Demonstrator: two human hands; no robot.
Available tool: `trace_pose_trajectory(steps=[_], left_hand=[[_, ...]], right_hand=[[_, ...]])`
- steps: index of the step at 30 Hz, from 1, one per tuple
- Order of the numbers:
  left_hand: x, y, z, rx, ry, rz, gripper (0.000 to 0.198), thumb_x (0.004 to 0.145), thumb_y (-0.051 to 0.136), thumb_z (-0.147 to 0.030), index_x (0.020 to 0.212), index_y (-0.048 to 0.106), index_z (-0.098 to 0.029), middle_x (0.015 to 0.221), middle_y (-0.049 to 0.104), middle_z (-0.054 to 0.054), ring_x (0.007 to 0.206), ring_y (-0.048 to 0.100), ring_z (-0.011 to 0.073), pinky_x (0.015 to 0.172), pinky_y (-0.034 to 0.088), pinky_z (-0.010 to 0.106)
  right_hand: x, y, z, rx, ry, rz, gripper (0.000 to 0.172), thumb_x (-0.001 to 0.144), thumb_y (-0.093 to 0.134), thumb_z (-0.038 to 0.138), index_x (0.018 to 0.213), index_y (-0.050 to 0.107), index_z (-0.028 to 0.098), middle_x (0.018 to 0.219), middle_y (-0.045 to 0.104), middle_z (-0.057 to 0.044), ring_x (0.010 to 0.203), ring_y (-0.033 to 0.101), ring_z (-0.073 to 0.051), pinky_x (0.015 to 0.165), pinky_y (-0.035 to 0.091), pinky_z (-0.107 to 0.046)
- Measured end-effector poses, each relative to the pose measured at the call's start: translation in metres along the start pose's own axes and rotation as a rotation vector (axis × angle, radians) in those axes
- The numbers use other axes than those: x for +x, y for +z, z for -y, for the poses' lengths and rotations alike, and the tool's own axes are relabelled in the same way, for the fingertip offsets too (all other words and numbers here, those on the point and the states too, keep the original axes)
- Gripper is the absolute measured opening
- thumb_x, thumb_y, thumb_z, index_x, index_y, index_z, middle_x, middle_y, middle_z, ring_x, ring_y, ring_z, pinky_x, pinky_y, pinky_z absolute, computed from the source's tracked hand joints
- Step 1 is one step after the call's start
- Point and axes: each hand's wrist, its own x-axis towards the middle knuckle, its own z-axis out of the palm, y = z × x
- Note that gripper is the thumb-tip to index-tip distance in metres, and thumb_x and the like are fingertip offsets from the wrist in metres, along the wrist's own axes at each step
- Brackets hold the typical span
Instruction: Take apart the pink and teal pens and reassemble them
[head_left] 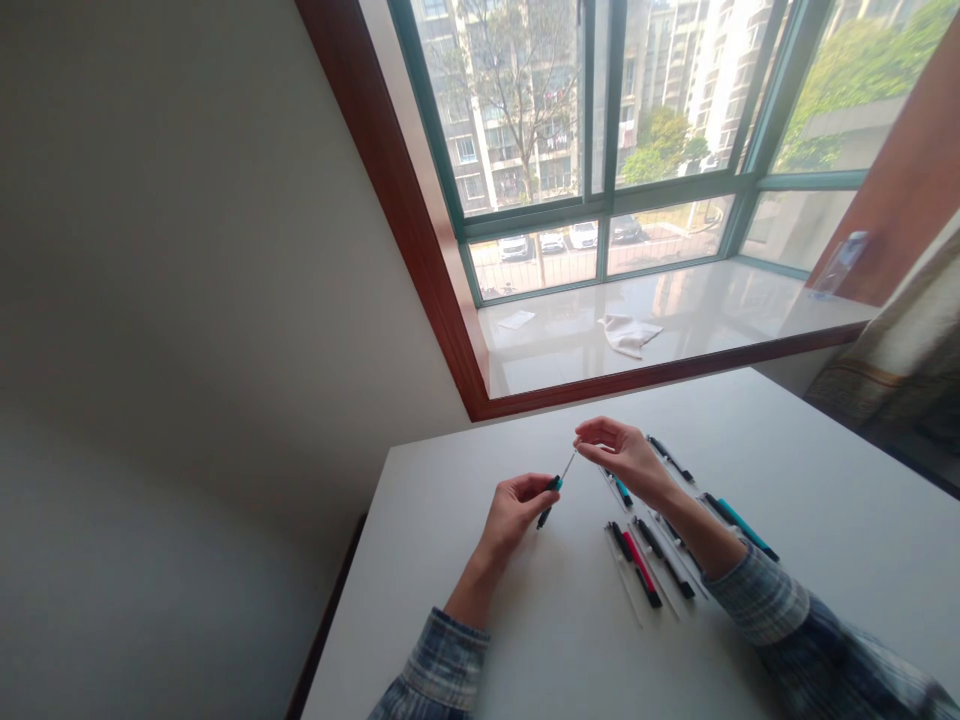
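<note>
A dark pen barrel with a teal part point(549, 503) is pinched in my left hand point(517, 510), over the white table point(420, 560). From its upper end a thin refill point(569, 464) slants up to the fingertips of my right hand point(616, 452), which are closed on it. Beneath and beside my right hand lies a teal and black pen point(620, 487). Nearer the front, a red and black pen point(642, 568) lies among several dark pens and thin refills. My right forearm hides part of the pens on the table.
On the right side of the table lie a teal pen point(748, 530) and a black pen point(670, 458). Behind the table, the window sill point(555, 355) holds a white cloth point(630, 334) and a clear bottle point(840, 265). A wall stands at the left, a curtain point(892, 345) at the right.
</note>
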Motion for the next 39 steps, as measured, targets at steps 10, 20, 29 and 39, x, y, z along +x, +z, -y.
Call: trace_pose_trajectory(steps=[10, 20, 29, 39], left_hand=[[-0.001, 0.002, -0.003, -0.013, 0.003, -0.007, 0.034, 0.065, 0.091, -0.036, 0.089, 0.083, -0.014, 0.083, 0.077, 0.009, 0.072, 0.064, 0.0188, 0.068, 0.047, 0.028], [-0.004, 0.004, -0.013, -0.006, 0.034, 0.01, 0.03, 0.066, 0.091, -0.036, 0.087, 0.083, -0.015, 0.08, 0.076, 0.009, 0.07, 0.063, 0.0182, 0.068, 0.047, 0.029], [-0.002, 0.004, -0.009, -0.009, 0.061, 0.041, 0.034, 0.069, 0.089, -0.038, 0.092, 0.083, -0.015, 0.086, 0.078, 0.01, 0.076, 0.065, 0.0202, 0.072, 0.048, 0.03], [0.0, 0.002, -0.004, 0.023, 0.066, 0.091, 0.037, 0.07, 0.089, -0.042, 0.093, 0.083, -0.014, 0.08, 0.074, 0.008, 0.075, 0.063, 0.02, 0.068, 0.045, 0.029]], right_hand=[[-0.001, 0.004, 0.0, -0.067, 0.003, 0.073, 0.034, 0.081, 0.077, 0.046, 0.103, 0.07, 0.02, 0.101, 0.076, -0.007, 0.095, 0.072, -0.021, 0.082, 0.057, -0.035], [-0.005, 0.012, 0.003, -0.105, -0.021, 0.172, 0.03, 0.086, 0.073, 0.041, 0.107, 0.069, 0.021, 0.097, 0.076, -0.005, 0.09, 0.072, -0.019, 0.081, 0.056, -0.033], [-0.008, 0.014, -0.004, -0.185, -0.041, 0.238, 0.031, 0.083, 0.076, 0.039, 0.108, 0.069, 0.023, 0.105, 0.073, -0.005, 0.093, 0.068, -0.019, 0.078, 0.054, -0.032], [-0.012, 0.021, -0.001, -0.286, -0.07, 0.251, 0.018, 0.084, 0.073, 0.038, 0.092, 0.071, 0.022, 0.106, 0.073, -0.005, 0.102, 0.066, -0.023, 0.081, 0.05, -0.034]])
